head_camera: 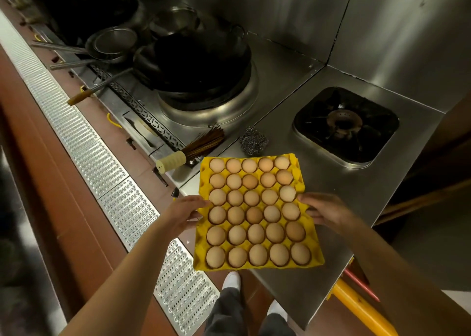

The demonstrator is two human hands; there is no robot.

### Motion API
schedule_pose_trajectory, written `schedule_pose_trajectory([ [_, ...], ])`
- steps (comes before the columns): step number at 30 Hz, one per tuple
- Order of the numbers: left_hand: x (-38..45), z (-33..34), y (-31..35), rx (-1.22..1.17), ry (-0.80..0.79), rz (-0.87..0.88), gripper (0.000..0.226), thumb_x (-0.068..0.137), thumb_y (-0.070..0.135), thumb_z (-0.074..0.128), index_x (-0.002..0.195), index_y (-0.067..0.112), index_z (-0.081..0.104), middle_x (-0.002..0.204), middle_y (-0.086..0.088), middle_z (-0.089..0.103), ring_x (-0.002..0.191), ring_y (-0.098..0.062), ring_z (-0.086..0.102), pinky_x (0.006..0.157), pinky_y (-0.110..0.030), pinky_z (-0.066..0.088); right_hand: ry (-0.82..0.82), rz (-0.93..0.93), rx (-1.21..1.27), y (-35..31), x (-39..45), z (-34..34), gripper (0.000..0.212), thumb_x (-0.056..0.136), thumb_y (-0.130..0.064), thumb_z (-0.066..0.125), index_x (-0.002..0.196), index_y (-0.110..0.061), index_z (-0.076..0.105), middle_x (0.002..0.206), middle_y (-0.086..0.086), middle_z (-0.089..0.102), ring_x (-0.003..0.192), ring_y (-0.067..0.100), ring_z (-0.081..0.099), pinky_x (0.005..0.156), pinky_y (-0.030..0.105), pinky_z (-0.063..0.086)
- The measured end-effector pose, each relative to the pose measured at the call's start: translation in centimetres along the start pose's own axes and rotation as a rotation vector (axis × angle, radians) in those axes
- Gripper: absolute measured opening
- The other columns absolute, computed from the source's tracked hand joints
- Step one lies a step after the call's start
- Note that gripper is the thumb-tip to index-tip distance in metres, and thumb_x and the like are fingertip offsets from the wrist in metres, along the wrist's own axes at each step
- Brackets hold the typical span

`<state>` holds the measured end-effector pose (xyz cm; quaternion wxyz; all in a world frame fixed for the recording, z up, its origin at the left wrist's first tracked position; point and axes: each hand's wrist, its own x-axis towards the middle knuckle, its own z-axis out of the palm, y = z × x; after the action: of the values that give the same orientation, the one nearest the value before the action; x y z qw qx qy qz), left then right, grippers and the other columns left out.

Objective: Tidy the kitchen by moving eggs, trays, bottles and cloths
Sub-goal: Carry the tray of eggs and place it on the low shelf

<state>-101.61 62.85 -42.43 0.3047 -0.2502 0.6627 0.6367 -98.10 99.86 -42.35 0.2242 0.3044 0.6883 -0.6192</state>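
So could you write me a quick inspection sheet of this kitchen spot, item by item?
Surface: steel counter, bare around a square gas burner.
Job's things: yellow egg tray, all thirty cups filled with eggs.
Clutter: steel wool pad, bamboo brush, black wok, strainers.
Hands: left hand and right hand grip opposite tray edges.
Cables: nothing seen.
Surroundings: steel wall panels, floor drain grating, yellow pipe.
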Motion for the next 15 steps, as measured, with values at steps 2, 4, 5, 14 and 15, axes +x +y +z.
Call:
schedule_pose_trajectory([
  [2,-1.1,-0.3,0.2,-0.003,0.014,0.013,0.032,0.087,0.015,0.075,0.116,0.006,0.068,0.099,-0.014,0.059,0.087,-0.025,0.055,0.064,-0.03,0.054,-0.016,-0.003,-0.013,-0.5,-0.7,0.0,0.036,0.083,-0.032,0.077,0.116,-0.021,0.068,0.103,0.0,0.066,0.092,0.016,0.064,0.066,0.028,0.052],
  [4,-2.6,-0.6,0.5,0.003,0.017,0.03,0.03,0.088,0.016,0.073,0.116,0.005,0.068,0.101,-0.016,0.058,0.093,-0.028,0.054,0.073,-0.036,0.054,-0.044,-0.002,-0.022,-1.1,-1.5,0.2,0.039,0.082,-0.031,0.078,0.118,-0.019,0.067,0.112,0.004,0.064,0.098,0.021,0.062,0.065,0.028,0.051],
  [5,-3.5,-0.7,0.6,0.001,0.011,0.042,0.025,0.089,0.015,0.072,0.112,0.005,0.069,0.101,-0.016,0.056,0.093,-0.029,0.052,0.077,-0.038,0.053,-0.06,-0.006,-0.022,-1.4,-1.8,0.3,0.038,0.082,-0.031,0.078,0.116,-0.018,0.067,0.115,0.006,0.063,0.101,0.022,0.061,0.066,0.029,0.051],
  [14,-11.2,-4.0,-1.6,-0.095,0.144,0.112,0.016,0.087,0.012,0.074,0.103,0.009,0.074,0.097,-0.014,0.06,0.073,-0.019,0.056,0.059,-0.029,0.057,-0.185,-0.071,-0.111,-3.1,-5.2,4.2,0.024,0.081,-0.032,0.078,0.101,-0.028,0.066,0.117,0.003,0.059,0.101,0.022,0.059,0.073,0.032,0.051],
  [15,-11.9,-4.8,-2.1,-0.117,0.177,0.118,0.015,0.086,0.012,0.075,0.101,0.01,0.075,0.094,-0.012,0.061,0.07,-0.017,0.057,0.057,-0.028,0.056,-0.194,-0.087,-0.124,-3.2,-5.6,5.0,0.025,0.081,-0.032,0.078,0.103,-0.027,0.066,0.116,0.004,0.06,0.099,0.022,0.059,0.073,0.032,0.051],
])
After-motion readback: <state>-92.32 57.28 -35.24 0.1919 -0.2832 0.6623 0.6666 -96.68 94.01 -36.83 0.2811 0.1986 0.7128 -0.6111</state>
